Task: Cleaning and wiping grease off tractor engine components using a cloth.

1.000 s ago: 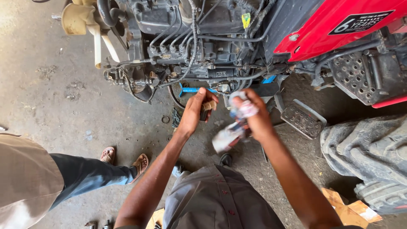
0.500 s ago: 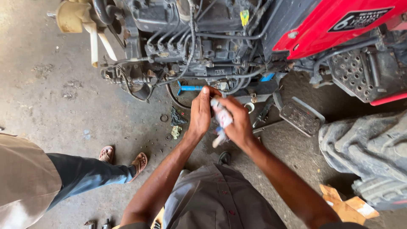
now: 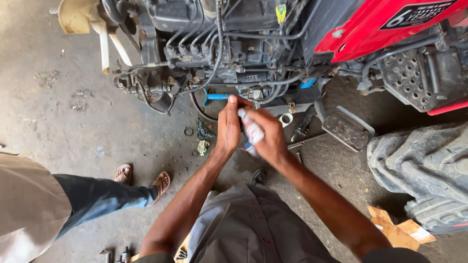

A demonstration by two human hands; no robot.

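Note:
My right hand [image 3: 271, 138] grips a white squeeze tube [image 3: 251, 129] with red and blue print, nozzle end pointing up. My left hand [image 3: 228, 127] is closed right beside it, fingertips pinched at the tube's top; whether they hold a small part is hidden. Both hands hover over the concrete floor just below the exposed engine [image 3: 214, 48] of a red tractor [image 3: 385, 29]. A blue-handled tool [image 3: 217, 97] lies under the engine, just beyond my fingers.
Another person stands at the left, a jeans leg [image 3: 92, 197] and sandalled feet [image 3: 144, 178] showing. A large muddy tyre [image 3: 424, 170] fills the right. A footplate [image 3: 347, 128], washers, a rag [image 3: 204, 130] and torn cardboard [image 3: 397, 229] lie on the floor.
My hands came together: the right hand brought the tube from a low tilt up against the left hand, and both dropped slightly away from the engine.

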